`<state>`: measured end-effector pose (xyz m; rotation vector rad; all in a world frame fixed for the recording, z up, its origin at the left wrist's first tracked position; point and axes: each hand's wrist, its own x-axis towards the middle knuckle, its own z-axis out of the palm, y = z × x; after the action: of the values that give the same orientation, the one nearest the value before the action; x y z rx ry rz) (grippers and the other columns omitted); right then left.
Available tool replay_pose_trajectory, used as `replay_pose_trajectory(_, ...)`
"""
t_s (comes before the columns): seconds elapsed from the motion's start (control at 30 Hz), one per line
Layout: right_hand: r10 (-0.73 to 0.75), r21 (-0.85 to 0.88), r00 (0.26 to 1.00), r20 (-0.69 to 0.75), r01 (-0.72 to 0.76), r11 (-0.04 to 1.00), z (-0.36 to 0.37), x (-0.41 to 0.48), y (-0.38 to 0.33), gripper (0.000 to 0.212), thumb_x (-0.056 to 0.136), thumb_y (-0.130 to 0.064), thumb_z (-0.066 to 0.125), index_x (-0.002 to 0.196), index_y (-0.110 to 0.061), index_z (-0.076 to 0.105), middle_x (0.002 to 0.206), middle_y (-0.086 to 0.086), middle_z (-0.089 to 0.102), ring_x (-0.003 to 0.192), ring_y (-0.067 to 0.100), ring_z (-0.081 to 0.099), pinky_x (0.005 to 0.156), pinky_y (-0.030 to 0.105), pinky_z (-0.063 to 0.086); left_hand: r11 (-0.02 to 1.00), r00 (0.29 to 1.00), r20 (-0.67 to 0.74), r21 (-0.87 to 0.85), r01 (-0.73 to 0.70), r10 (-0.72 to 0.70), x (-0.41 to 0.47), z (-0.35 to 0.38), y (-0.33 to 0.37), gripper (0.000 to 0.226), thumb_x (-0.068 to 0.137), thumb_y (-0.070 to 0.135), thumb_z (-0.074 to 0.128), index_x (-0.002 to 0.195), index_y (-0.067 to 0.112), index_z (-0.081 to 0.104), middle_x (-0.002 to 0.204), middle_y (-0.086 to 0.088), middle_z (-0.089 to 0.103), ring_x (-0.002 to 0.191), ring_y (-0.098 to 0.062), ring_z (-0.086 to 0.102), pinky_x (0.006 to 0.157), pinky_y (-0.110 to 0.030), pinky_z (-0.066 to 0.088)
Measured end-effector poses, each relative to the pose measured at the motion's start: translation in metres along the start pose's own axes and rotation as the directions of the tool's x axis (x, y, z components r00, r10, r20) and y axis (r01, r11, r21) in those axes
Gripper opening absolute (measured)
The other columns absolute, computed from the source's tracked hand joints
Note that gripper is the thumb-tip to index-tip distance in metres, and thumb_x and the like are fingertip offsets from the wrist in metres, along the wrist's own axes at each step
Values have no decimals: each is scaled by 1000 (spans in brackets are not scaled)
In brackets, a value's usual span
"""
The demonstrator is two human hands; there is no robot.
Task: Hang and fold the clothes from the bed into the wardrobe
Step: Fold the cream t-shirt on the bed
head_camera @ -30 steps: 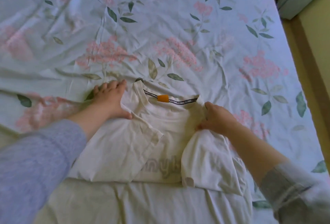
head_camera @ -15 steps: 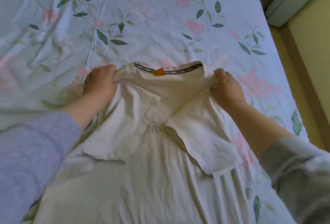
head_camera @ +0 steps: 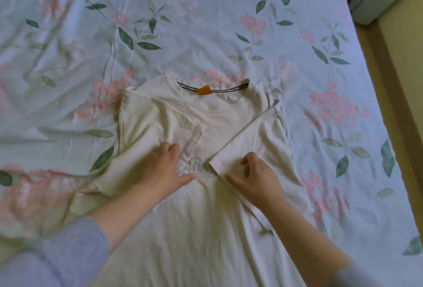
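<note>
Fingers (head_camera: 170, 149) of both my hands now rest spread on the T-shirt (head_camera: 206, 218), pinching nothing; collar (head_camera: 212, 91) released at twelve o'clock; sleeves folded, body next.

The T-shirt (head_camera: 206, 126) now lies flat on the bed (head_camera: 206, 23); both hands (head_camera: 160, 167) have let go of its shoulders and rest lower on the folded-in sleeves (head_camera: 249, 140).

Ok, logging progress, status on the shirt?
Both hands, left and right, flat on the white T-shirt. Shirt spread on bed sheet, sleeves folded in. Nothing in the way.
</note>
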<state>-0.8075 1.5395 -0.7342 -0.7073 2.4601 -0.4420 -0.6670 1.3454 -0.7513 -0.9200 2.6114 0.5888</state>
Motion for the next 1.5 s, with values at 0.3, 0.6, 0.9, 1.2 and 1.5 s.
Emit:
replay_pose_trajectory(0.3, -263, -141, 963, -65, 252, 957, 2, 35, -20, 53, 94, -52, 47, 136, -20, 41, 119, 4, 57, 93, 28, 63, 67, 35, 48, 978, 996, -79, -200, -63, 48, 10, -19, 4, 30, 90, 41, 54, 71, 18, 47, 73, 3, 52, 67, -21, 53, 58, -31, 39)
replay_pose_trajectory(0.6, -181, -477, 983, 32, 174, 862, -75, 119, 13, 50, 86, -19, 53, 136, -27, 48, 137, 0, 45, 111, 30, 59, 77, 33, 47, 963, 963, -6, 2, -269, 269, 75, -57, 10, 64, 95, 38, 53, 150, 23, 25, 151, 3, 25, 122, -25, 51, 94, -37, 45)
replay_pose_trajectory(0.9, -191, -661, 973, 126, 226, 716, -128, 157, 41, 29, 97, -37, 51, 116, -18, 64, 120, 4, 50, 107, 28, 55, 75, 36, 45, 925, 992, -6, -360, -121, 127, 66, 6, 100, 22, 83, 36, 70, 81, 18, 57, 76, 6, 55, 81, -22, 58, 63, -30, 39)
replay_pose_trajectory(1.2, -102, -514, 977, -189, -10, 858, -115, 137, 53, 34, 96, -22, 54, 125, -5, 55, 130, 16, 47, 120, 37, 43, 92, 45, 43, 859, 986, -169, -505, -88, 1, 83, -5, 103, 15, 86, 31, 69, 90, 17, 63, 86, 3, 62, 84, -19, 59, 74, -31, 48)
replay_pose_trajectory(1.5, -370, -116, 928, -37, 364, 924, -27, 91, -78, 32, 96, -21, 51, 126, -12, 60, 120, 6, 62, 115, 25, 52, 94, 37, 44, 916, 857, -421, -380, 130, -296, 10, -39, -30, 9, 85, 17, 67, 90, 13, 62, 91, -4, 61, 79, -24, 57, 65, -31, 38)
